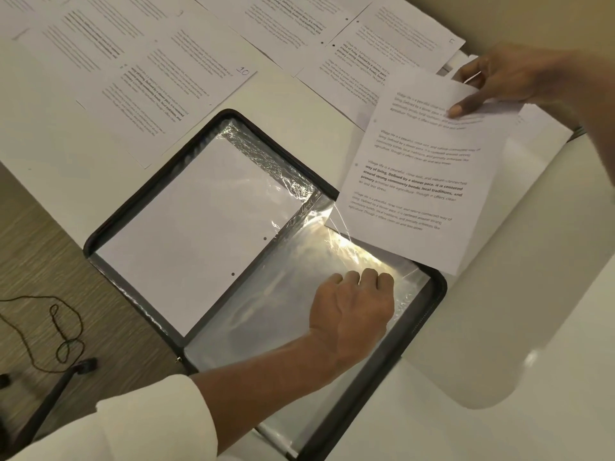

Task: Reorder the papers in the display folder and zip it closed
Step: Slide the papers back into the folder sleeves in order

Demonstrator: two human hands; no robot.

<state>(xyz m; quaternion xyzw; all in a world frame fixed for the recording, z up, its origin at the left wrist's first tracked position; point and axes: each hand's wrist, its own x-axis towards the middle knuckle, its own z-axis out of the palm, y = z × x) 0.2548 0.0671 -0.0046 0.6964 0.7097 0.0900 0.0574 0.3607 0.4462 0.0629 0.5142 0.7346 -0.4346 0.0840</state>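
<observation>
Black zip-edged display folder point(151, 186) lies open on the white table point(499, 327); left hand point(352, 307) fingers curled, gripping its clear plastic sleeve point(266, 311), probably keeping it open; right hand point(492, 81) pinches a printed white sheet point(416, 174) over the folder's far right corner, seemingly ready to slide in

left hand point(352, 304) fingertips tucked from view, display folder point(422, 322) bottom corner cut off, far papers' point(100, 38) print blurred

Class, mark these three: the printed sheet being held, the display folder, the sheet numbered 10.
printed sheet point(409, 181), head view, middle of its text.
display folder point(421, 327), head view, dark zip edge.
sheet numbered 10 point(166, 91), head view, page middle.
</observation>
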